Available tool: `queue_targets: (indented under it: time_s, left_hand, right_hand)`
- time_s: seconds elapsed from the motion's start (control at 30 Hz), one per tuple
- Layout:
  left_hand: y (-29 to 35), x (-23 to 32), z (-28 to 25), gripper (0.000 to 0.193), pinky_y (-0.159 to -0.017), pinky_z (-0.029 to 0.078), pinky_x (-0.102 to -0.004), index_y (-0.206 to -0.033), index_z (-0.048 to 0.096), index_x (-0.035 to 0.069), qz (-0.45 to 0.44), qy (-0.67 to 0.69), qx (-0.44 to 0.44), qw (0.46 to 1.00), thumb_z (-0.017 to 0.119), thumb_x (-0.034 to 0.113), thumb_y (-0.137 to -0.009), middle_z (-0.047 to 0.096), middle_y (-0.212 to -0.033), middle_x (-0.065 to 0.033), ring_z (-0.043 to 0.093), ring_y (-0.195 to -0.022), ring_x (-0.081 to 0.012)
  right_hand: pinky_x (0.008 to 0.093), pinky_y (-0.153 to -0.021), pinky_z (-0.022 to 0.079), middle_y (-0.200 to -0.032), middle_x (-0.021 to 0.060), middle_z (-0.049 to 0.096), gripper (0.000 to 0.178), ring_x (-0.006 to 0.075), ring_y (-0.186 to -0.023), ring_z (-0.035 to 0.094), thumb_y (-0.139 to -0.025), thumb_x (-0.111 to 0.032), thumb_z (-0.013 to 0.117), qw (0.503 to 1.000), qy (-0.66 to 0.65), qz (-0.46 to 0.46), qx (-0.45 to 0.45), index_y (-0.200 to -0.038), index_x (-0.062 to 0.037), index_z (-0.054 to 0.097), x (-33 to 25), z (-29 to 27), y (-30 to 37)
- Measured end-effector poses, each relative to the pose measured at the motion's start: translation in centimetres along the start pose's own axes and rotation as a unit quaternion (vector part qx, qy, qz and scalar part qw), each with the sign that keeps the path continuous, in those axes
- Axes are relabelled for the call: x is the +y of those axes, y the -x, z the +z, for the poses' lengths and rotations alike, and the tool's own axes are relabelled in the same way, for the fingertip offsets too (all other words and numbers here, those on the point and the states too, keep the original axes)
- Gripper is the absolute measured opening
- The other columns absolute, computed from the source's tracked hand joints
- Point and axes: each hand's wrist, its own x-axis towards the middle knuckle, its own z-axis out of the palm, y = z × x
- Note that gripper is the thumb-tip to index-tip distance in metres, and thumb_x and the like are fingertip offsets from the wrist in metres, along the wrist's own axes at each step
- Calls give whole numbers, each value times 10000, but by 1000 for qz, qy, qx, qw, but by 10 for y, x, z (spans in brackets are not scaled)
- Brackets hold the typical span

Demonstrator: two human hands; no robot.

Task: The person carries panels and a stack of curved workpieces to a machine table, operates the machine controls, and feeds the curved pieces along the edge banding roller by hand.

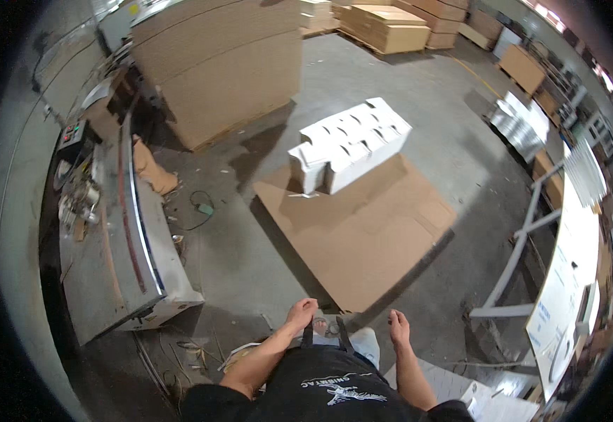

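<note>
My left hand (302,311) hangs in front of my body with its fingers curled in, and no object shows in it. On the other side my right hand (398,326) is raised, also loosely closed, with nothing visible between its fingers. Just ahead of both hands lies a large flat brown cardboard sheet (363,239) on a low stack or pallet. Toward its far edge stands a block of white cartons or folded card pieces (368,160) in rows, with curved cut-outs along the top. Neither hand touches the sheet or the white pieces.
At left runs a grey machine table (95,281) with a control box (74,136). Behind it rises a tall cardboard stack (229,77). A cable with a green plug (205,209) lies on the floor. A metal-legged stand (503,310) and white board (563,281) are at right.
</note>
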Motion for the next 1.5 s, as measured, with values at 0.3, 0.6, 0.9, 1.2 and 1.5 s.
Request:
queue_targets:
  time_s: [0.3,0.6,0.9,1.2,1.5]
  left_hand:
    - [-13,72,-162,368,-812,492,-350,-1225,581,38,-62,130,132,981,547,316,-985,665,-1159,-73,640,-1018,-187]
    - [-165,98,-291,304,-701,496,-290,-1174,605,42,-180,73,207,959,578,272,-977,651,-999,-37,629,-862,-149]
    - [-286,153,-362,263,-730,516,-286,-1144,631,34,-207,-1,121,971,607,201,-943,675,-952,-45,637,-842,-140]
    - [-623,249,-295,350,-981,446,-453,-1226,600,72,163,-318,-161,920,615,230,-914,624,-1220,-175,571,-1145,-359]
    - [-874,274,-170,535,-1088,357,-475,-1349,502,35,237,-406,-174,865,621,275,-885,455,-1433,-209,410,-1334,-375]
  right_hand:
    - [365,-953,484,-1158,193,681,490,281,-1106,643,-887,-370,644,954,233,71,-173,-1198,8,652,-63,157,-101]
    - [394,-975,481,-1158,234,669,488,343,-1114,635,-867,-383,645,950,225,117,-183,-1185,-13,661,-123,362,-215]
    - [389,-974,480,-1198,198,656,562,321,-1134,624,-842,-370,657,974,131,171,-61,-1284,-30,587,-224,503,-339]
    - [374,-1036,429,-1301,188,598,552,297,-1206,582,-902,-304,633,982,33,167,86,-1352,-7,511,-248,603,-485]
    - [370,-1075,380,-1454,220,451,655,303,-1325,467,-923,-266,633,959,-56,223,167,-1460,5,374,-205,691,-608]
